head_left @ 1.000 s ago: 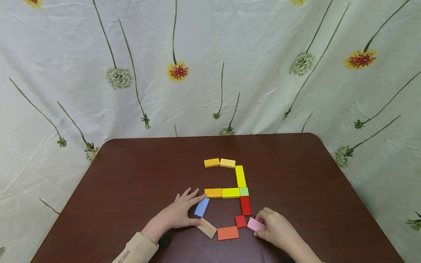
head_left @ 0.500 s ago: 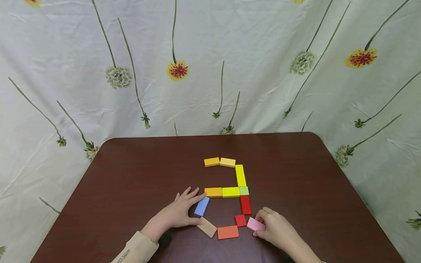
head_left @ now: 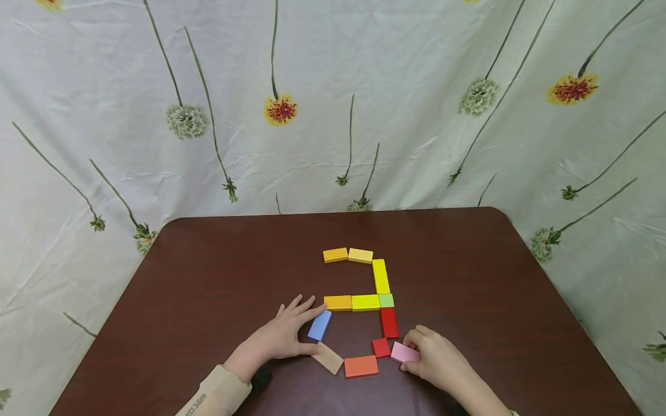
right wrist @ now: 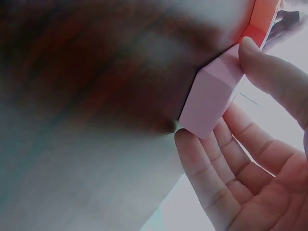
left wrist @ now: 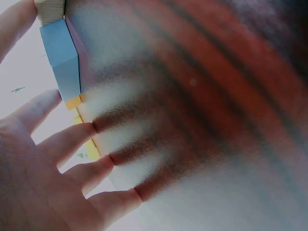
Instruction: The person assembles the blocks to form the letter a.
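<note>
My right hand [head_left: 437, 358] pinches a pink block [head_left: 402, 353] between thumb and fingers, low over or on the table, beside a small red block [head_left: 381, 348]. In the right wrist view the pink block [right wrist: 207, 98] sits between thumb and fingertips. Spread fingers mark my left hand [head_left: 285, 336]. Its thumb touches a tan block [head_left: 329, 359], and its index fingertip is at the corner where a blue block [head_left: 319, 325] meets an orange block [head_left: 338, 303]. From there, blocks run right through yellow [head_left: 366, 303] to light green [head_left: 387, 300].
A longer red block [head_left: 389, 322] lies below the green one, and an orange-red block [head_left: 361, 367] at the near side. Another yellow block [head_left: 381, 276] leads up to two yellowish blocks [head_left: 361, 255]. Flowered cloth [head_left: 312, 156] hangs behind the brown table [head_left: 234, 266].
The view has tilted very slightly. Both hands and all blocks keep their places; the right hand still holds the pink block.
</note>
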Demonstrator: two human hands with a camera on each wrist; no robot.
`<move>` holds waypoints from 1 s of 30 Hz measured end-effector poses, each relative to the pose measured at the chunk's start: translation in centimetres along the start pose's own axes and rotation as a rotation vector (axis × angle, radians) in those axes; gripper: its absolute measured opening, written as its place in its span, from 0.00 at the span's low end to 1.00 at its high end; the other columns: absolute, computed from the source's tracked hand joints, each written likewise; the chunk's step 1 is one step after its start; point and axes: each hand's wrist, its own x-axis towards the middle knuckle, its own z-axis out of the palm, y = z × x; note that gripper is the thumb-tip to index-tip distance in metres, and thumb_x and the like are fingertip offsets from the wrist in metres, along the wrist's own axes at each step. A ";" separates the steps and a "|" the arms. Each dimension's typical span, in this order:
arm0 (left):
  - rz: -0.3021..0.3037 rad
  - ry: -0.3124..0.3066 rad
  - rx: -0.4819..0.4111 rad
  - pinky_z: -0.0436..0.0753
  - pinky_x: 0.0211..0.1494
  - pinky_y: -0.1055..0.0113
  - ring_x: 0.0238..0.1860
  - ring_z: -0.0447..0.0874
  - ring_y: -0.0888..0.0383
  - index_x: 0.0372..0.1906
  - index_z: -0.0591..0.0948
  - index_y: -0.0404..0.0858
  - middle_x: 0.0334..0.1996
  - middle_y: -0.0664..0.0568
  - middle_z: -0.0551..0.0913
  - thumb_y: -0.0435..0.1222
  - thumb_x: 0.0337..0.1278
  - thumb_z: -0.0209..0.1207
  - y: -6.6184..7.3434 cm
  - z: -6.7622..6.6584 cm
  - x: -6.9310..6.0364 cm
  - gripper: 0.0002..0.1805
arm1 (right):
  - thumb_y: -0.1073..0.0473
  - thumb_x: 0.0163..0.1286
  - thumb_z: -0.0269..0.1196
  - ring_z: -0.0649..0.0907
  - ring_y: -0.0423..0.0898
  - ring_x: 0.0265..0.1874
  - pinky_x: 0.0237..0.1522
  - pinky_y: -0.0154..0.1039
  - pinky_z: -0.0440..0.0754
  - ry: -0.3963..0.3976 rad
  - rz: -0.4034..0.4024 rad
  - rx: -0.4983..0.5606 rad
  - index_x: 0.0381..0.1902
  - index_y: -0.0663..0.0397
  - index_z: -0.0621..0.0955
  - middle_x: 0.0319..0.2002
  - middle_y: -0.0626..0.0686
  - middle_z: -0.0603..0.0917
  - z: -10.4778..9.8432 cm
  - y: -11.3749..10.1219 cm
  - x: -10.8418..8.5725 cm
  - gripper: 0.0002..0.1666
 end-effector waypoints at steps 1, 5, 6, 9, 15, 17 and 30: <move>0.001 0.000 0.000 0.46 0.70 0.26 0.77 0.44 0.33 0.75 0.64 0.48 0.77 0.39 0.56 0.55 0.50 0.70 0.0 0.0 0.0 0.47 | 0.56 0.43 0.81 0.71 0.37 0.25 0.28 0.32 0.74 -0.001 0.001 -0.001 0.31 0.49 0.82 0.28 0.42 0.75 0.0 0.0 0.0 0.20; 0.007 -0.001 0.002 0.46 0.70 0.26 0.77 0.44 0.33 0.75 0.64 0.48 0.77 0.38 0.56 0.55 0.50 0.70 0.0 0.0 0.0 0.47 | 0.56 0.43 0.81 0.71 0.36 0.25 0.29 0.32 0.74 0.008 0.001 0.000 0.32 0.49 0.82 0.28 0.41 0.75 0.0 0.0 -0.1 0.19; 0.007 -0.001 0.000 0.46 0.70 0.26 0.77 0.44 0.33 0.75 0.64 0.48 0.76 0.38 0.56 0.54 0.50 0.70 0.0 0.0 0.0 0.47 | 0.57 0.43 0.81 0.71 0.36 0.25 0.29 0.32 0.74 0.018 -0.006 0.001 0.32 0.50 0.83 0.28 0.41 0.75 0.1 0.0 -0.1 0.19; 0.005 0.001 -0.007 0.45 0.70 0.26 0.77 0.44 0.33 0.75 0.64 0.47 0.76 0.38 0.56 0.54 0.50 0.70 0.1 0.0 0.0 0.47 | 0.58 0.43 0.80 0.71 0.36 0.24 0.28 0.31 0.73 0.049 -0.021 0.000 0.31 0.50 0.83 0.27 0.41 0.75 0.2 0.1 -0.2 0.18; -0.004 -0.001 -0.015 0.46 0.70 0.27 0.77 0.43 0.33 0.75 0.64 0.48 0.77 0.39 0.56 0.54 0.50 0.70 0.2 0.0 0.0 0.47 | 0.58 0.42 0.81 0.71 0.35 0.24 0.28 0.31 0.74 0.083 -0.006 0.006 0.29 0.49 0.82 0.27 0.41 0.75 0.1 0.1 -0.3 0.19; -0.005 -0.002 -0.014 0.45 0.70 0.27 0.78 0.43 0.33 0.75 0.64 0.48 0.77 0.39 0.55 0.55 0.50 0.70 0.2 0.0 0.0 0.47 | 0.58 0.42 0.81 0.71 0.35 0.24 0.28 0.31 0.74 0.088 -0.002 0.014 0.29 0.49 0.82 0.27 0.41 0.76 0.2 0.0 -0.4 0.19; -0.015 0.001 -0.007 0.46 0.71 0.27 0.78 0.43 0.34 0.75 0.65 0.49 0.77 0.39 0.56 0.55 0.49 0.70 0.2 0.0 0.0 0.47 | 0.56 0.42 0.81 0.72 0.35 0.24 0.28 0.31 0.75 0.087 0.026 0.021 0.30 0.48 0.82 0.27 0.42 0.75 0.3 -0.1 -0.3 0.20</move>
